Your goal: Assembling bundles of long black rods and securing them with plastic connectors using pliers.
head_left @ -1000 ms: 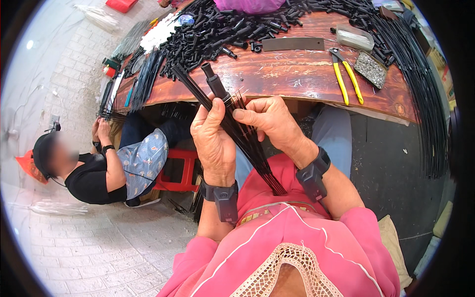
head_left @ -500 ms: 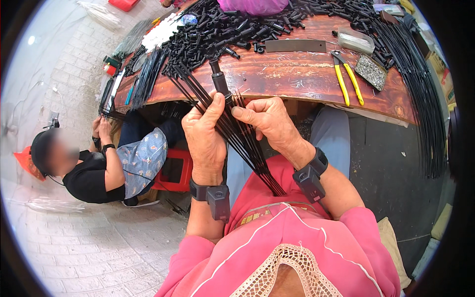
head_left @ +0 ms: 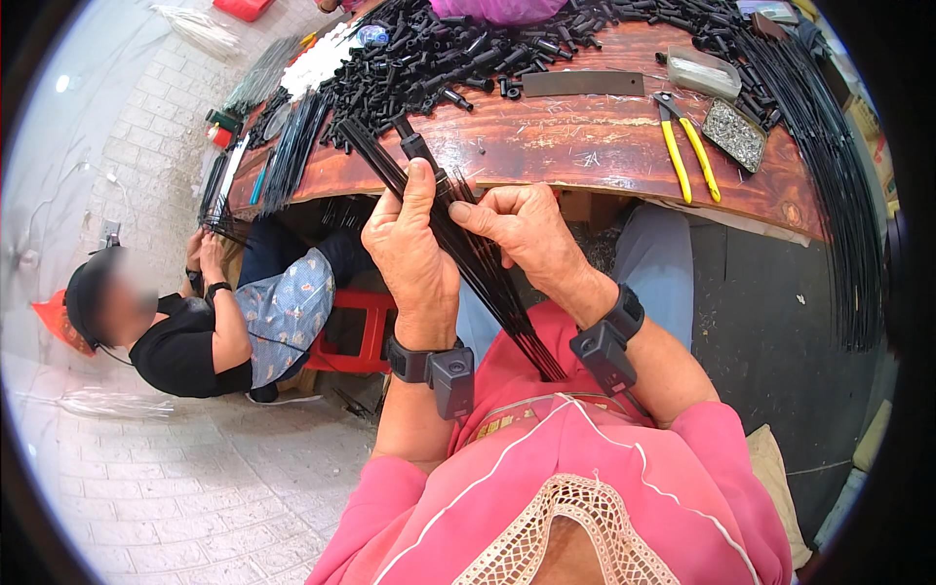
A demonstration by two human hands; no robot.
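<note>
A bundle of thin black umbrella ribs point(head_left: 512, 327) slants from my lap up toward the table edge. My left hand point(head_left: 414, 258) is closed around its upper part, thumb pointing up along it. Beside the upper rib ends, a black plastic tube point(head_left: 416, 148) rises out of the bundle, tilted to the left. My right hand point(head_left: 531, 234) pinches at the bundle's right side with thumb and forefinger, where several short rib ends stick out. What exactly the right fingertips grip is hidden.
The wooden table point(head_left: 585, 146) carries a heap of black plastic tubes point(head_left: 419, 68), a flat dark bar point(head_left: 583, 84), yellow-handled pliers point(head_left: 687, 146), a tray of small metal parts point(head_left: 733, 135) and long black ribs point(head_left: 829, 195). At left, a person point(head_left: 195, 331) works near a red stool point(head_left: 356, 336).
The upper rib ends, fanned out before, are now gathered closer together. The black tube has tipped left and sits lower among the ribs. My left hand has turned slightly.
</note>
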